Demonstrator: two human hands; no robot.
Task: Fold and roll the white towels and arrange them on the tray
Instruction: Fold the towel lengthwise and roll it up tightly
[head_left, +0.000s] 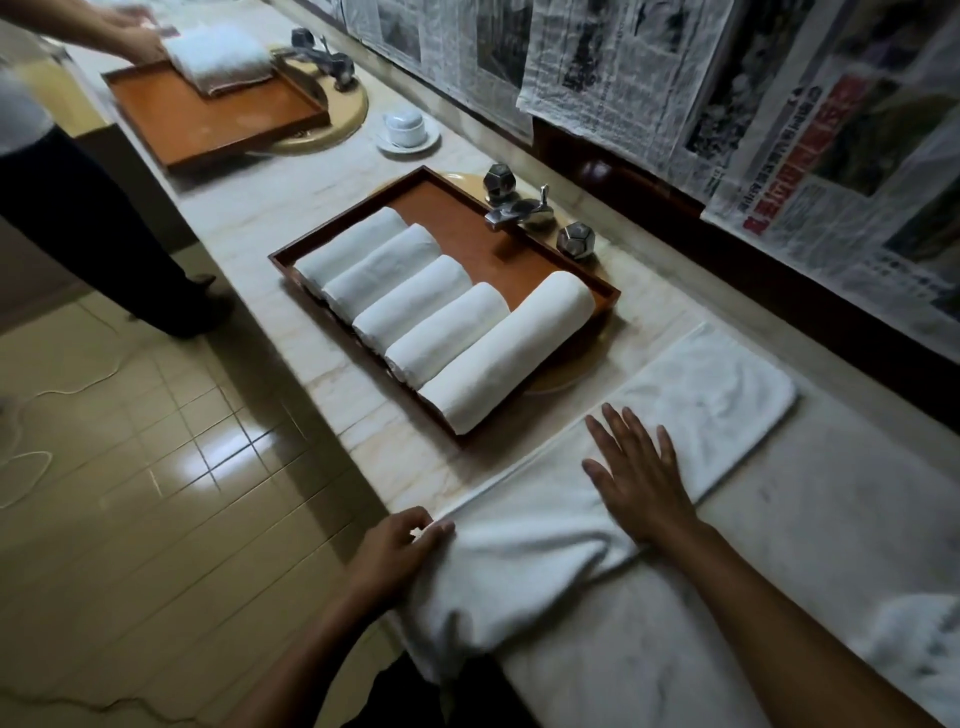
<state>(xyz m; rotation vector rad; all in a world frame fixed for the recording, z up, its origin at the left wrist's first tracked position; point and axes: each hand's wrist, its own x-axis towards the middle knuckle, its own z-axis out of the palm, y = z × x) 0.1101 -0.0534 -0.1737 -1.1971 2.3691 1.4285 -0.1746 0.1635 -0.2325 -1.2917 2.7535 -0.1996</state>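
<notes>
We have one wide-angle view, worn on the head and facing forward and down along the counter (291, 208). It sits close above our left hand (400, 551) and right hand (641, 480); the far tray (208, 119) lies well off, upper left.

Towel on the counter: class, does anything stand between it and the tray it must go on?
Nothing visible lies on the counter between towel and tray. Five rolled towels fill the tray's near side; bare space remains beside the faucet.
</notes>
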